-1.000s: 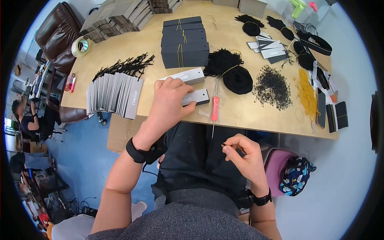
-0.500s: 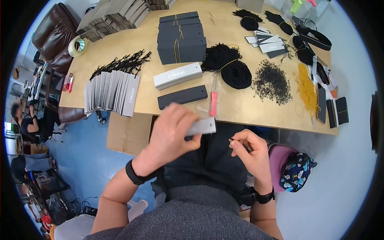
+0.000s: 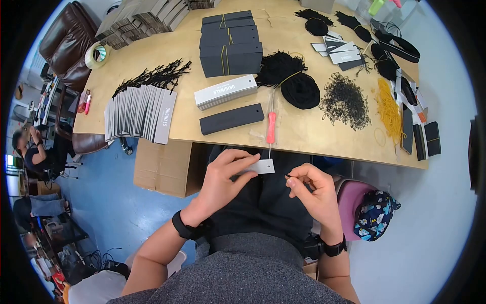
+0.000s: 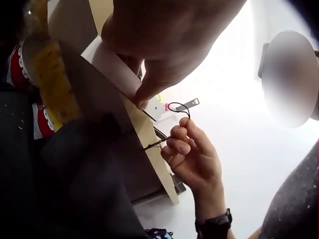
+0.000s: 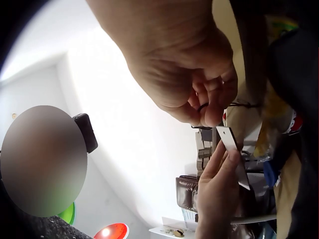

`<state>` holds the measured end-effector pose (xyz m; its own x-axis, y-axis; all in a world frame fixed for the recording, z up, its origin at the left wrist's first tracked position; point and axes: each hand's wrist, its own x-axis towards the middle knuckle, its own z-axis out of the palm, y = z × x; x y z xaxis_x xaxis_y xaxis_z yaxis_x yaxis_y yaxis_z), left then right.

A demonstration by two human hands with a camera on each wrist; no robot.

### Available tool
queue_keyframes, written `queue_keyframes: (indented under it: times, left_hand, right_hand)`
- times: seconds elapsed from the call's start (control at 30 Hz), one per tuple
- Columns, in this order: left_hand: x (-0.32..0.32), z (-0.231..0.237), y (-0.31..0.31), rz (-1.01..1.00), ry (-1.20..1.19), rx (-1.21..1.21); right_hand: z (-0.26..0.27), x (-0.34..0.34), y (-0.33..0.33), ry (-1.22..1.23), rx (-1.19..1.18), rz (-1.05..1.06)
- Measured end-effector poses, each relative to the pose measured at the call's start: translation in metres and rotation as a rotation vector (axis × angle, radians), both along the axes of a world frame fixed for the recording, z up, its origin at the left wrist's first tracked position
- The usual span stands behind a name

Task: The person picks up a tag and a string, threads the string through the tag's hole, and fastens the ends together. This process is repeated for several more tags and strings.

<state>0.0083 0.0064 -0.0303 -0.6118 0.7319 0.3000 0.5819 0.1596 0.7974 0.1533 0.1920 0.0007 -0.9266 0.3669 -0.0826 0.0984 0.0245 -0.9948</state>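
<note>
Over the lap in the head view, my left hand point(image 3: 221, 176) pinches a pale hang tag point(image 3: 266, 166) between thumb and fingers. The tag's punched end points to the right, and its hole shows in the right wrist view. My right hand point(image 3: 315, 195) is just right of the tag. It pinches a thin black string point(image 4: 189, 114) at the fingertips; in the left wrist view a loop stands above the fingers and a knotted tail hangs out beside them. String and tag are apart in the head view.
On the table lie a pale tag stack point(image 3: 226, 92), a dark tag stack point(image 3: 232, 119), a red-handled tool point(image 3: 271, 129), fanned strung tags point(image 3: 139, 114), banded dark stacks point(image 3: 231, 62), a black string bundle point(image 3: 299, 92), a pile of small black loops point(image 3: 346, 104) and yellow bands point(image 3: 388, 114).
My left hand has lifted a tag off the nearer stack and brought it down over the lap, close to the right hand. The right hand keeps its pinch on the string.
</note>
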Motion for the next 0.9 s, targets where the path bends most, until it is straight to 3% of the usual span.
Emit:
queue_keyframes:
  times: [0.03,0.1,0.2,0.3,0.47,0.63,0.8,0.9]
  left_hand:
    - [-0.001,0.0,0.001,0.001,0.0,0.0]
    - [-0.004,0.0,0.005,-0.026,-0.258,-0.095]
    - [-0.006,-0.001,0.01,-0.043,-0.355,-0.168]
    - [-0.006,0.001,0.018,-0.072,-0.409,-0.02]
    - [-0.01,-0.008,0.014,-0.155,-0.39,-0.028]
    - [-0.012,-0.005,0.002,-0.372,-0.397,-0.049]
    - [-0.006,0.016,-0.006,-0.341,-0.46,-0.035]
    - [-0.004,0.029,-0.009,-0.303,-0.503,-0.015]
  right_hand:
    - [-0.001,-0.001,-0.001,0.0,0.0,0.001]
    - [-0.004,-0.004,-0.004,-0.016,0.027,0.079]
    - [-0.015,-0.011,-0.008,-0.06,-0.073,0.084]
    - [-0.033,-0.015,-0.005,-0.099,-0.141,-0.016]
    - [-0.051,-0.008,0.007,-0.243,-0.166,-0.094]
    - [-0.041,-0.003,-0.003,-0.288,-0.223,0.091]
    - [-0.015,-0.01,-0.008,-0.267,-0.247,0.286]
    - [0.006,-0.015,-0.004,-0.133,-0.144,0.214]
